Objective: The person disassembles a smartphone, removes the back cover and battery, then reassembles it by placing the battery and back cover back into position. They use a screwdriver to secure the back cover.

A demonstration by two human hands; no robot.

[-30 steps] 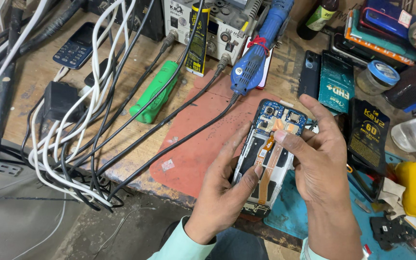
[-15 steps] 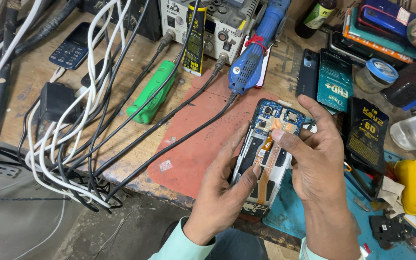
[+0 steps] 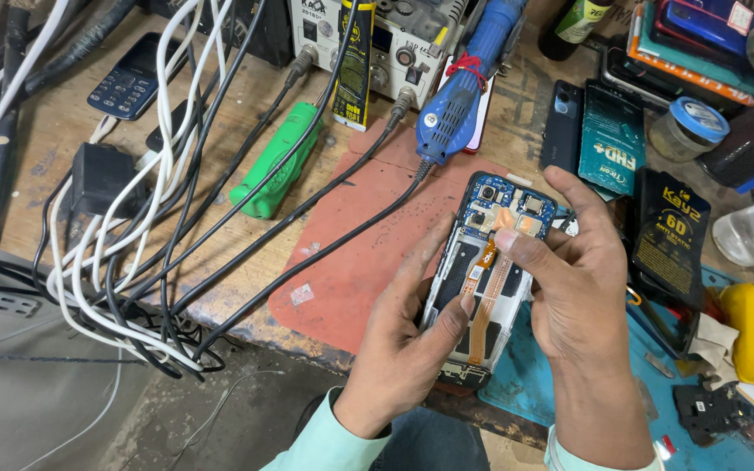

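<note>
Both hands hold an opened smartphone (image 3: 492,270) above a cluttered repair bench.

The left hand (image 3: 403,349) grips the phone's lower left edge, fingers curled around the frame. The right hand (image 3: 573,279) clasps the right side, its thumb pressing on the orange flex cable (image 3: 487,301) near the blue circuit board. The phone sits over the red work mat (image 3: 368,253), just below a blue rotary tool (image 3: 457,96) and beside black cables (image 3: 246,253).

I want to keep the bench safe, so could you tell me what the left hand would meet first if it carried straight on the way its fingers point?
The left hand points up and right, already touching the opened phone. Beyond that, probably the blue tool, though depth is unclear.
</note>
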